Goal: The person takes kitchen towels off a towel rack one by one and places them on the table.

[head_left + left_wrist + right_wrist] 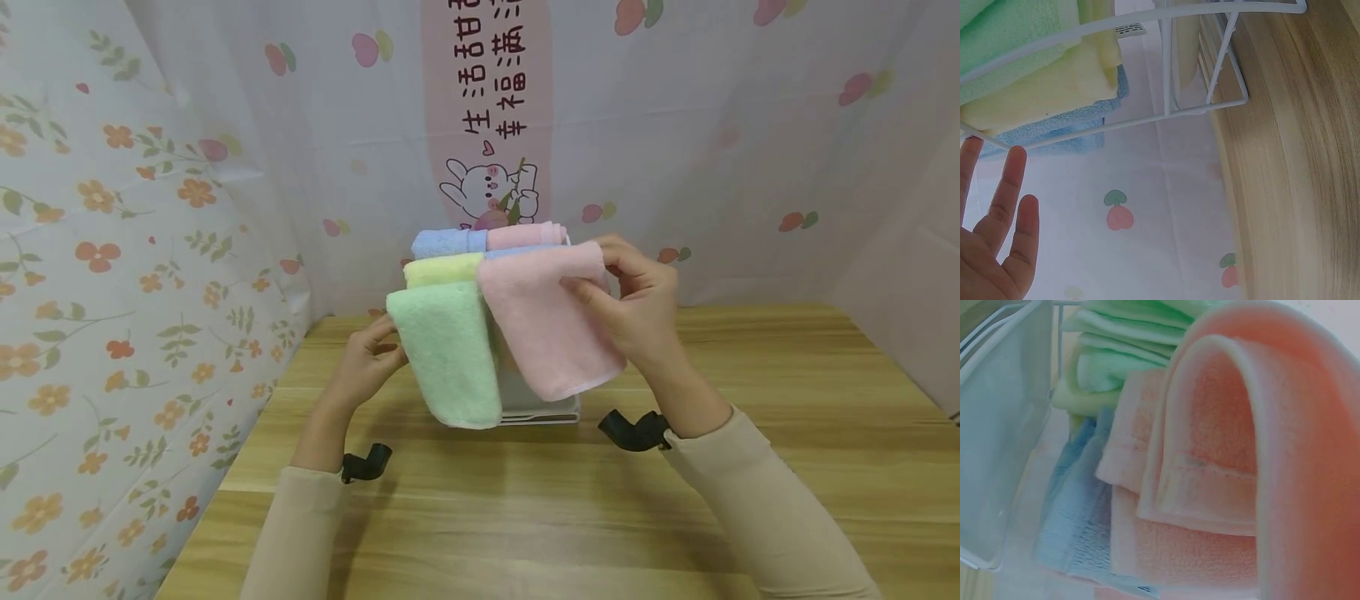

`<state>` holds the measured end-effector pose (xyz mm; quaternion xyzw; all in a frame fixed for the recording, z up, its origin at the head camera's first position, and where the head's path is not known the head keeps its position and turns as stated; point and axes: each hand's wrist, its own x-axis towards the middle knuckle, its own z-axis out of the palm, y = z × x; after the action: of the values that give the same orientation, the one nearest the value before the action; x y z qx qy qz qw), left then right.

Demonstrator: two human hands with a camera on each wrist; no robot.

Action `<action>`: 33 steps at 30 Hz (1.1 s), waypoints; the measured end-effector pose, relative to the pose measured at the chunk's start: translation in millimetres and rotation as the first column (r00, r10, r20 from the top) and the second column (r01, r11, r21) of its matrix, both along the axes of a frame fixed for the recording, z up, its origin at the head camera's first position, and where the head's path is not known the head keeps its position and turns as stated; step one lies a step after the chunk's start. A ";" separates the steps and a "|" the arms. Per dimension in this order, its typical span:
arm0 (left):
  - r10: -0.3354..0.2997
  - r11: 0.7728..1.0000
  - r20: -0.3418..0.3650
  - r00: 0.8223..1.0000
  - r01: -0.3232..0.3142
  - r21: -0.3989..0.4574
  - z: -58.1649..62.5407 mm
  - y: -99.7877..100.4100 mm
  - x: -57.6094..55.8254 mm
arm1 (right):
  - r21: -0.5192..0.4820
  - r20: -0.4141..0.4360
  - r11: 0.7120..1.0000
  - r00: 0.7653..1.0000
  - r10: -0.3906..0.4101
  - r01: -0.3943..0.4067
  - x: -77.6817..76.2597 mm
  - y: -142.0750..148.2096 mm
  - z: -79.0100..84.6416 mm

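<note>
A white wire rack (573,408) stands on the table with folded towels draped over its bars. In the head view my right hand (645,300) pinches the upper right part of a pink towel (543,325) between thumb and fingers. The right wrist view shows this pink towel (1310,462) from close by, its fold looping open. My left hand (363,367) is at the rack's left side, beside a green towel (446,350). In the left wrist view its fairly straight fingers (1004,194) touch the white wire; thumb and index finger are out of that view.
Behind the green towel hang a yellow towel (442,270) and a blue towel (446,242), with another pink towel (521,236) at the back right. The wooden table (480,517) lies under the rack. Patterned cloth (337,150) hangs behind and at the left.
</note>
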<state>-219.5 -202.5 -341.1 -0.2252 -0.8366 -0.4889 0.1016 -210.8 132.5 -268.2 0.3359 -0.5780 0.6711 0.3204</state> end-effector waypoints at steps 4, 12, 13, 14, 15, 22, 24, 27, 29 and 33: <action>0.002 1.000 0.008 1.000 -0.002 -0.006 -1.2 -0.7 -0.8 | -0.036 -0.027 0.999 1.000 -0.001 0.000 3.4 -0.1 3.5; 0.007 1.000 0.023 1.000 -0.006 -0.013 -4.2 -1.6 0.3 | -0.121 -0.098 0.992 0.994 -0.038 0.026 9.2 0.3 10.0; 0.007 1.000 0.021 1.000 -0.006 -0.013 -4.4 -1.6 0.3 | -0.138 -0.095 0.990 0.995 -0.041 0.027 9.1 0.7 10.2; 0.005 1.000 0.019 1.000 -0.005 -0.010 -4.5 -1.6 0.4 | -0.160 -0.085 0.987 0.995 -0.042 0.027 8.9 1.0 10.5; 0.004 1.000 0.017 1.000 -0.004 -0.008 -4.4 -1.5 0.4 | -0.186 -0.077 0.982 0.996 -0.039 0.024 8.4 1.5 10.8; 0.007 1.000 0.016 1.000 -0.007 -0.013 -4.4 0.0 0.0 | -0.378 0.011 0.925 1.000 -0.025 0.027 7.2 7.3 13.7; 0.009 1.000 0.019 1.000 -0.008 -0.014 -4.7 0.3 0.0 | -0.423 0.015 0.905 0.999 -0.037 0.040 7.8 9.7 16.6; 0.009 1.000 0.015 1.000 -0.008 -0.008 -4.5 0.5 0.1 | -0.485 0.016 0.873 0.999 -0.048 0.050 8.2 12.9 21.7; 0.010 1.000 0.013 1.000 -0.010 0.000 -4.2 0.6 -0.1 | -0.511 0.020 0.858 0.999 -0.050 0.053 8.4 14.3 24.0; 0.015 1.000 0.012 1.000 -0.015 0.005 -2.7 1.4 1.1 | -0.555 0.055 0.828 0.997 -0.062 0.082 8.4 16.1 24.0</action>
<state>-218.4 -201.1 -343.8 -0.2158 -0.8377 -0.4914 0.1008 -202.4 148.5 -244.2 0.1947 -0.3752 0.8035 0.4192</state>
